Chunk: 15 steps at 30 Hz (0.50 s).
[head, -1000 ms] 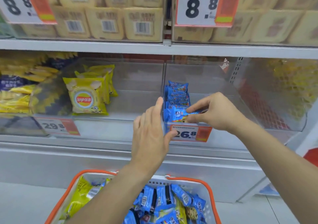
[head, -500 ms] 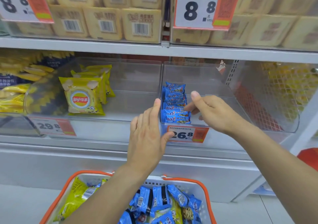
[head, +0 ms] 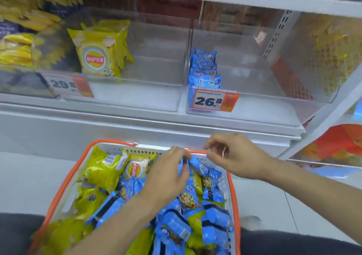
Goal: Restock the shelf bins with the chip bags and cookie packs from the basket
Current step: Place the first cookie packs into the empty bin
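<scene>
The left hand [head: 166,174] pinches a blue cookie pack [head: 193,165] in the basket [head: 64,182]; the right hand [head: 233,154] hangs loose, holding nothing. Both bins look mostly bare, so lots is left.

There is a single view, from a camera worn on the person's head, facing forward and tilted steeply down. It sits close above the orange-rimmed basket [head: 58,192], which fills the lower middle of the frame, with both forearms reaching in from the bottom edge. Past the basket it looks slightly down on the clear shelf bins [head: 244,105]. The wide lens bends the shelf edges.
</scene>
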Available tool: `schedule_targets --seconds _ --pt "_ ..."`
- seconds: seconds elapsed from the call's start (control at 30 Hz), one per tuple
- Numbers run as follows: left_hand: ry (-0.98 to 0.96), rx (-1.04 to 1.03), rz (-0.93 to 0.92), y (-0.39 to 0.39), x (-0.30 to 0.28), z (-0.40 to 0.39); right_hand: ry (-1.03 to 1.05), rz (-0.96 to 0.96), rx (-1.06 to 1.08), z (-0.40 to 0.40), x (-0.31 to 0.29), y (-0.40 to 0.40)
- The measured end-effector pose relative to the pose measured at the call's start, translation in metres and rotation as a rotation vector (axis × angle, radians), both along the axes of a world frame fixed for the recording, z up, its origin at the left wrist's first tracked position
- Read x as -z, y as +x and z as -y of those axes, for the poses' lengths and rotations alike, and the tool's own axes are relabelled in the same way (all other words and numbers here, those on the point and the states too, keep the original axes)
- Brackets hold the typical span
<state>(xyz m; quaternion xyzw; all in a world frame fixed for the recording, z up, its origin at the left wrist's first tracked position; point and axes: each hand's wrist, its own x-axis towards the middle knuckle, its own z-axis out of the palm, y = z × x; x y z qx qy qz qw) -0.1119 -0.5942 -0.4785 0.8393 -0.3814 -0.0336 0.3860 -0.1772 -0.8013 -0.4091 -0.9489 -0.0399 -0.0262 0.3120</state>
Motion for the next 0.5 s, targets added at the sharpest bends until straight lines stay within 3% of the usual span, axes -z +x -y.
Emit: schedule_targets --seconds 0.17,0.27,0.5 --pt "0.281 0.170 -0.261 -0.043 0.058 -0.027 -0.279 -0.493 -0.153 0.006 0.071 -0.015" --pt "0.447 0.278 -0.266 -0.060 0.067 -0.026 -0.394 -0.708 -0.195 0.005 0.099 -0.020" --pt "0.533 0.280 -0.175 -0.062 0.074 -0.026 -0.435 -0.734 -0.197 -0.006 0.120 -0.016"
